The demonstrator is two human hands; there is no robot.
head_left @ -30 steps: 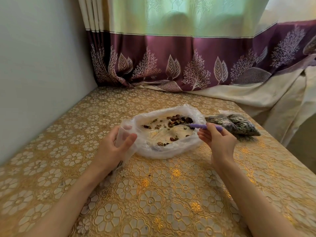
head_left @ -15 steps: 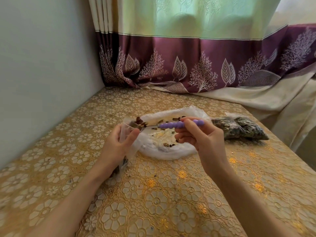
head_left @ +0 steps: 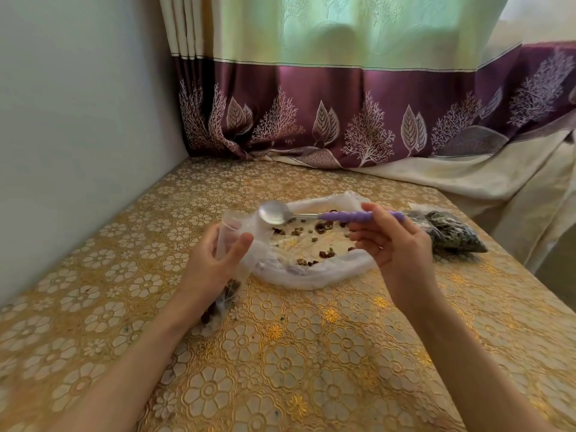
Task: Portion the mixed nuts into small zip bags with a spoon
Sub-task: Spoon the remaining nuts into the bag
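A: Status?
B: Spoon [head_left: 276, 212] empty, pinched by right hand [head_left: 393, 241] over the large bag [head_left: 311, 277]. Left hand [head_left: 215, 260] grips small zip bag [head_left: 229, 235], mouth spread.
A: Procedure?
B: Scoop remaining nuts [head_left: 324, 226]; keep bag mouth beside bowl.

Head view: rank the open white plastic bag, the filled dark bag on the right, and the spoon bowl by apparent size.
1. open white plastic bag, clearly largest.
2. filled dark bag, partly hidden behind the right hand.
3. spoon bowl, smallest, though held above the table, nearer the camera.
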